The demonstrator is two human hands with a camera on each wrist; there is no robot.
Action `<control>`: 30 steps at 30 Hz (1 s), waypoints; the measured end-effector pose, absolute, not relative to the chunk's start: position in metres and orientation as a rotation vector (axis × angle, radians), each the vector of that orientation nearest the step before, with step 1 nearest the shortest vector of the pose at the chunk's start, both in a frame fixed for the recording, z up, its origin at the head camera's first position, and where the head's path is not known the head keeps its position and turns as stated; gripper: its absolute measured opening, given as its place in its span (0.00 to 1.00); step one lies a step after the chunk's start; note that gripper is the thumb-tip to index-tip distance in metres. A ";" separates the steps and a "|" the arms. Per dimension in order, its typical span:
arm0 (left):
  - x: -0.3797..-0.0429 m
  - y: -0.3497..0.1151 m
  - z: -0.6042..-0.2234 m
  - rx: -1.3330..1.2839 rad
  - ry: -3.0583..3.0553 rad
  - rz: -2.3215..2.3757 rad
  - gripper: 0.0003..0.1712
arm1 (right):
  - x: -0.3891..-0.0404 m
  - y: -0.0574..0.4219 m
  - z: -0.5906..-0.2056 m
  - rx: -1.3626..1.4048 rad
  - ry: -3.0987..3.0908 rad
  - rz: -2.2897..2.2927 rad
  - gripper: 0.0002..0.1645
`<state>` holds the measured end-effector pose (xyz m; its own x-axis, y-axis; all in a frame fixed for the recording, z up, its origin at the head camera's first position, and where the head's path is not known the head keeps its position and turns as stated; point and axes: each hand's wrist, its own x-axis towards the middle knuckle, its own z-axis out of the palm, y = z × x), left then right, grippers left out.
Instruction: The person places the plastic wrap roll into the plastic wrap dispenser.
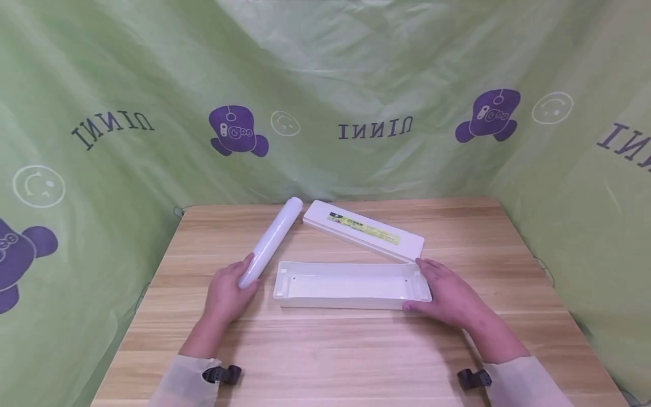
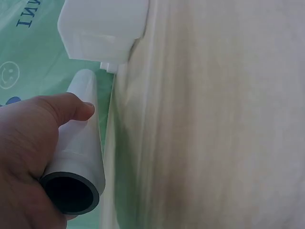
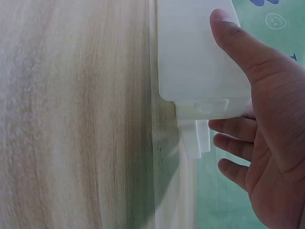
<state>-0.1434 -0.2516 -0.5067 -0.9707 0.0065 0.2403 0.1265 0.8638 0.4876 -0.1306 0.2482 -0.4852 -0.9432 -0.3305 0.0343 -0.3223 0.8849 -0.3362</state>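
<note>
Left hand [image 1: 227, 292] grips the white roll [image 1: 272, 240] by its near end, left of the open box [image 1: 341, 303]. Right hand [image 1: 450, 291] pinches the box's right end, probably steadying it on the desk [image 1: 330, 356]. Labelled lid [image 1: 363, 230] lies just behind.

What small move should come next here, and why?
Probably swing the shiny white hollow roll over the open white rectangular plastic box: the left fingers grip the roll beside it, the right fingers hold the box's end, and nothing lies inside.
</note>
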 end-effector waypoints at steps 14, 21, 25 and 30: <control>-0.142 -0.254 -0.486 -0.185 -2.777 -0.768 0.39 | -0.130 0.249 -0.484 -0.513 3.011 -0.553 0.72; -0.140 -0.255 -0.476 -0.246 -2.742 -0.766 0.38 | -0.130 0.250 -0.486 -0.505 3.011 -0.575 0.72; -0.139 -0.255 -0.472 -0.287 -2.713 -0.762 0.38 | -0.131 0.250 -0.487 -0.494 3.006 -0.584 0.72; -0.137 -0.254 -0.467 -0.335 -2.679 -0.742 0.38 | -0.130 0.250 -0.486 -0.479 3.000 -0.600 0.72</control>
